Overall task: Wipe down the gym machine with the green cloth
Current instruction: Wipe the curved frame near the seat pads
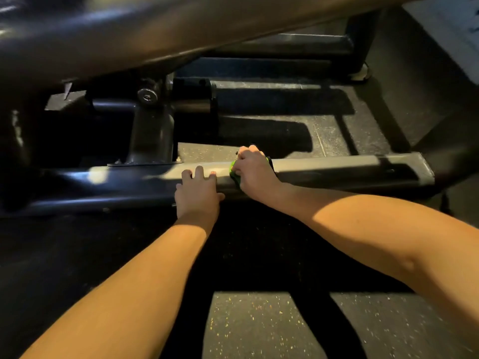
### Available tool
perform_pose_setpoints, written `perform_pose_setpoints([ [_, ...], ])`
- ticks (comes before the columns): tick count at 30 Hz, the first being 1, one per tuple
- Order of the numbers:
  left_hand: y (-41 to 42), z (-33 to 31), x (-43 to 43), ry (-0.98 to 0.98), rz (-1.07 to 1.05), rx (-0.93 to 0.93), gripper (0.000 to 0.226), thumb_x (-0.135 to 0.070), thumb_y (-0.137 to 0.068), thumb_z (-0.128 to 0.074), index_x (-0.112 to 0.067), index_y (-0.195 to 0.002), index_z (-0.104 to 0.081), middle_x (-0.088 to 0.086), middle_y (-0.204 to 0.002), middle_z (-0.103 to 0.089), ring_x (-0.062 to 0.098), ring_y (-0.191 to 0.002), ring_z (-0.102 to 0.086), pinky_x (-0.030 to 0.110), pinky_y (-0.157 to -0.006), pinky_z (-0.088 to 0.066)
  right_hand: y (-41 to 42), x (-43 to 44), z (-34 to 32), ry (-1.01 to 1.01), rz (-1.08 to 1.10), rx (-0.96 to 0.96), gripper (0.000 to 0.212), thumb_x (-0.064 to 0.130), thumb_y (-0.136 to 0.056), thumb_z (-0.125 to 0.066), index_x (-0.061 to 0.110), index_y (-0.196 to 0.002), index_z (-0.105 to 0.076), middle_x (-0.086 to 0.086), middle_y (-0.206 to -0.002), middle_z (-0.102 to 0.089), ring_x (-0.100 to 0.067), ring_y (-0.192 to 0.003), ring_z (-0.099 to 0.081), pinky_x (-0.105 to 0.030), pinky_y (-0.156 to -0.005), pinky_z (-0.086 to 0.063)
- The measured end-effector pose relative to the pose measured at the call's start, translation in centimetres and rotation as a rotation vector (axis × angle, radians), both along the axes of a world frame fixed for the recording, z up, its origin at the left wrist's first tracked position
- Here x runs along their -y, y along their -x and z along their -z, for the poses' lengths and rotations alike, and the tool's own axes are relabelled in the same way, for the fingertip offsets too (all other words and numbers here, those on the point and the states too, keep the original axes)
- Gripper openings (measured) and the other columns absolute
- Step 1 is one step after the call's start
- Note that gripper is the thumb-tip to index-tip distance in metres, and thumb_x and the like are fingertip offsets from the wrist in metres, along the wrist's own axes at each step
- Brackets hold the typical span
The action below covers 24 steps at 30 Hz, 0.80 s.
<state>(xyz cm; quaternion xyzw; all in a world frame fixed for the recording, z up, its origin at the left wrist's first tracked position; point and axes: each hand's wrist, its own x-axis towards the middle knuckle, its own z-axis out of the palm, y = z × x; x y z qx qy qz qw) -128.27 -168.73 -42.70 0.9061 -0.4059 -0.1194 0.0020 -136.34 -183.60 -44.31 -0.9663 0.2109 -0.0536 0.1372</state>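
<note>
A black gym machine fills the upper view; its low horizontal base bar runs across the middle, just above the floor. My right hand grips a bunched green cloth and presses it onto the top of this bar. Only a small green edge of the cloth shows under the fingers. My left hand rests on the same bar just to the left, fingers laid over its top edge and holding nothing.
A large padded or tubular part of the machine slants overhead. An upright post with a bolt joins the base bar at left. More frame bars lie behind. Speckled rubber floor lies below me.
</note>
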Motion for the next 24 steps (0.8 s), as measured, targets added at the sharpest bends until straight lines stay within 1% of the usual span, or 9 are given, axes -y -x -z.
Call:
perform_pose_setpoints([
  [3, 0.0, -0.1, -0.1, 0.002, -0.006, 0.001, 0.055, -0.046, -0.1, -0.058, -0.024, -0.148, -0.044, 0.006, -0.149, -0.037, 0.033, -0.139, -0.031, 0.047, -0.099, -0.046, 3.6, 1.8, 0.3, 0.048, -0.003, 0.07, 0.018, 0.02, -0.097, -0.063, 0.021, -0.106, -0.078, -0.002, -0.105, -0.062, -0.025, -0.104, -0.052, -0.043, -0.091, -0.041],
  [7, 0.2, -0.1, 0.0, 0.012, -0.012, -0.001, 0.057, -0.046, -0.1, -0.057, -0.023, -0.15, -0.043, 0.005, -0.151, -0.036, 0.032, -0.14, -0.031, 0.045, -0.101, -0.045, 9.9, 5.9, 1.8, 0.083, 0.25, 0.122, 0.015, 0.016, -0.095, -0.067, 0.014, -0.104, -0.079, -0.005, -0.109, -0.065, -0.029, -0.104, -0.055, -0.046, -0.094, -0.047],
  [11, 0.1, 0.1, -0.2, 0.017, -0.012, 0.017, 0.059, -0.046, -0.1, -0.058, -0.023, -0.152, -0.041, 0.006, -0.15, -0.037, 0.032, -0.139, -0.032, 0.045, -0.101, -0.046, 7.0, 2.2, 2.4, -0.018, 0.383, 0.141, 0.015, 0.017, -0.096, -0.058, 0.011, -0.094, -0.072, -0.011, -0.097, -0.069, -0.035, -0.094, -0.061, -0.039, -0.087, -0.043],
  [13, 0.1, 0.1, -0.3, 0.02, -0.006, 0.019, 0.059, -0.046, -0.099, -0.058, -0.024, -0.152, -0.041, 0.006, -0.151, -0.036, 0.033, -0.141, -0.031, 0.047, -0.101, -0.046, 4.3, -1.3, 2.6, -0.04, 0.257, 0.146, 0.021, 0.025, -0.097, -0.06, 0.01, -0.106, -0.072, -0.013, -0.11, -0.071, -0.035, -0.108, -0.062, -0.042, -0.1, -0.042],
  [15, 0.2, 0.0, -0.2, -0.003, -0.016, 0.025, 0.06, -0.047, -0.099, -0.058, -0.026, -0.153, -0.04, 0.005, -0.152, -0.035, 0.033, -0.142, -0.029, 0.048, -0.099, -0.047, 3.0, -3.3, 2.4, -0.068, 0.152, 0.094, 0.041, 0.037, -0.1, -0.057, 0.011, -0.131, -0.064, -0.009, -0.136, -0.063, -0.029, -0.133, -0.051, -0.044, -0.119, -0.029],
  [16, 0.2, -0.1, -0.1, -0.017, -0.015, 0.034, 0.06, -0.048, -0.099, -0.057, -0.027, -0.152, -0.04, 0.005, -0.152, -0.035, 0.033, -0.142, -0.029, 0.048, -0.098, -0.048, 3.0, -3.0, 2.2, -0.053, 0.113, 0.085, 0.045, 0.038, -0.1, -0.057, 0.014, -0.138, -0.06, -0.007, -0.143, -0.058, -0.027, -0.139, -0.046, -0.044, -0.122, -0.025],
  [19, 0.4, 0.3, -0.1, -0.03, -0.016, 0.043, 0.061, -0.049, -0.099, -0.057, -0.024, -0.152, -0.04, 0.006, -0.152, -0.036, 0.034, -0.141, -0.03, 0.048, -0.099, -0.047, 6.2, -0.3, 2.4, 0.03, 0.062, 0.098, 0.041, 0.028, -0.1, -0.06, 0.018, -0.14, -0.061, -0.003, -0.145, -0.059, -0.027, -0.139, -0.048, -0.045, -0.12, -0.03],
  [22, 1.1, 0.6, 0.5, 0.007, 0.0, 0.092, 0.055, -0.043, -0.098, -0.06, -0.018, -0.146, -0.049, 0.01, -0.147, -0.043, 0.034, -0.136, -0.037, 0.047, -0.111, -0.04, 12.0, 4.1, 2.7, 0.096, 0.194, 0.114, 0.039, 0.019, -0.099, -0.062, 0.019, -0.138, -0.063, -0.001, -0.145, -0.059, -0.025, -0.141, -0.048, -0.045, -0.118, -0.033],
  [24, 2.0, 0.6, 1.1, 0.069, 0.039, 0.093, 0.045, -0.037, -0.098, -0.062, -0.016, -0.137, -0.056, 0.009, -0.143, -0.045, 0.031, -0.132, -0.041, 0.044, -0.109, -0.041, 14.1, 5.3, 2.8, 0.11, 0.302, 0.11, 0.037, 0.017, -0.097, -0.06, 0.019, -0.134, -0.067, 0.0, -0.143, -0.061, -0.024, -0.14, -0.049, -0.043, -0.115, -0.035],
])
